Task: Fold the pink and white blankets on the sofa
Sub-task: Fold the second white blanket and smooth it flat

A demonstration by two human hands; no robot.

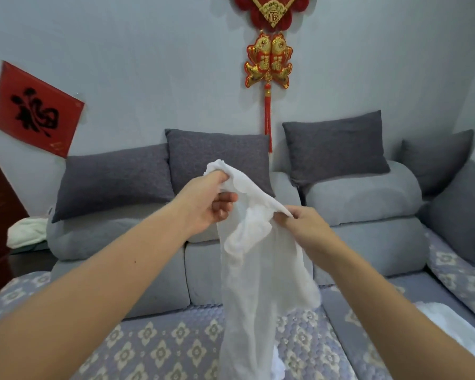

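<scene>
Grey sofa [368, 231] fills the middle of the frame. Both hands grip the white blanket [258, 270] at centre: left hand [211, 204] clutches one bunched top edge higher, right hand [299, 223] pinches another, likely hunting corners so the cloth hangs straight for folding.

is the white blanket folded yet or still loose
Still loose, not folded. The white blanket hangs bunched and crumpled from its top edge, gripped by the left hand and pinched by the right hand, above the sofa.

Home living room (grey sofa [368, 231], cushions [217, 157])
</scene>
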